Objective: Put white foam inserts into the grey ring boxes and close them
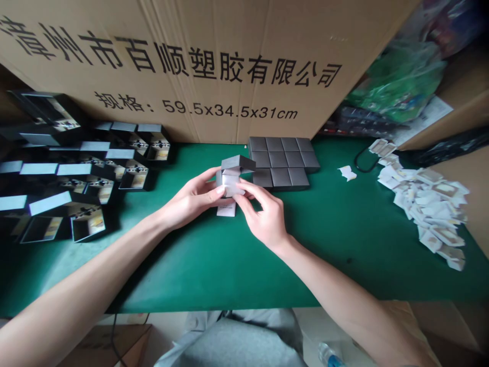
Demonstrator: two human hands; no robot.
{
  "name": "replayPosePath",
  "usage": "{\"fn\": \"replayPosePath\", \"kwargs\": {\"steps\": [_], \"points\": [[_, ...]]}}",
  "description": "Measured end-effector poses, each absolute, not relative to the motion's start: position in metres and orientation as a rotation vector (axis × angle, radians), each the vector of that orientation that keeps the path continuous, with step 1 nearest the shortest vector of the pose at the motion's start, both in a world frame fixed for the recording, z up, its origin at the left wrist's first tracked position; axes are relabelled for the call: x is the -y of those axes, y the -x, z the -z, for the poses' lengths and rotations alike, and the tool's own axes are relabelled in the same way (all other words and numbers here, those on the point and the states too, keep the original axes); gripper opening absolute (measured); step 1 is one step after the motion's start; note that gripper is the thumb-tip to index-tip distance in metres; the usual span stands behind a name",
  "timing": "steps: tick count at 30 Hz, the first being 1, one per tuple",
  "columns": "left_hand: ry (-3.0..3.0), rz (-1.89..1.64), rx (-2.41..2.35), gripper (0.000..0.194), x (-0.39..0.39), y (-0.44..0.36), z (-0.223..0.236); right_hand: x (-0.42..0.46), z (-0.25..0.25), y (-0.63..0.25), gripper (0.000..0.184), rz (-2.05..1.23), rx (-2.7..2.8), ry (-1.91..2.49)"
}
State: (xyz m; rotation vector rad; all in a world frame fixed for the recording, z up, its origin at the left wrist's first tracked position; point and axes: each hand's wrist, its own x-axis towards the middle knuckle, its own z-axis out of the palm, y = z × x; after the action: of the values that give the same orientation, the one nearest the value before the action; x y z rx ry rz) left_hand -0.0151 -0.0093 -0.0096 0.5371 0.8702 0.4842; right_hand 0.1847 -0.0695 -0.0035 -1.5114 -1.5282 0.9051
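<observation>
A small dark grey box [234, 171] with its lid flap raised is held over the green table [336, 239], between both hands. My left hand [193, 199] wraps the box from the left, thumb on its white inner front. My right hand [263, 211] pinches the same white front from the right. Below the box a white paper slip [226, 209] shows between my hands. Just right of the box lies a block of closed grey boxes [284, 160] packed in rows.
Several open dark boxes [84, 178] crowd the table's left side. A heap of small white packets [430, 209] lies at the right edge. A large printed cardboard carton [214, 66] stands along the back. A green plastic bag [397, 84] sits at back right.
</observation>
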Motion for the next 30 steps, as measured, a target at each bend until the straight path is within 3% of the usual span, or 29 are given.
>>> {"fn": "replayPosePath", "kwargs": {"steps": [14, 21, 30], "points": [[-0.517, -0.469, -0.852, 0.046, 0.007, 0.0136, 0.0062, 0.0703, 0.0053, -0.1832, 0.019, -0.921, 1.453, 1.525], [-0.538, -0.479, -0.899, 0.055, 0.0074, 0.0117, 0.0057, 0.0664, 0.0025, -0.182, 0.02, -0.932, 1.405, 1.536], [-0.652, -0.498, -0.981, 0.048, 0.0086, 0.0111, 0.0078, 0.0665, 0.0024, -0.1812, 0.018, -0.944, 1.413, 1.501]]}}
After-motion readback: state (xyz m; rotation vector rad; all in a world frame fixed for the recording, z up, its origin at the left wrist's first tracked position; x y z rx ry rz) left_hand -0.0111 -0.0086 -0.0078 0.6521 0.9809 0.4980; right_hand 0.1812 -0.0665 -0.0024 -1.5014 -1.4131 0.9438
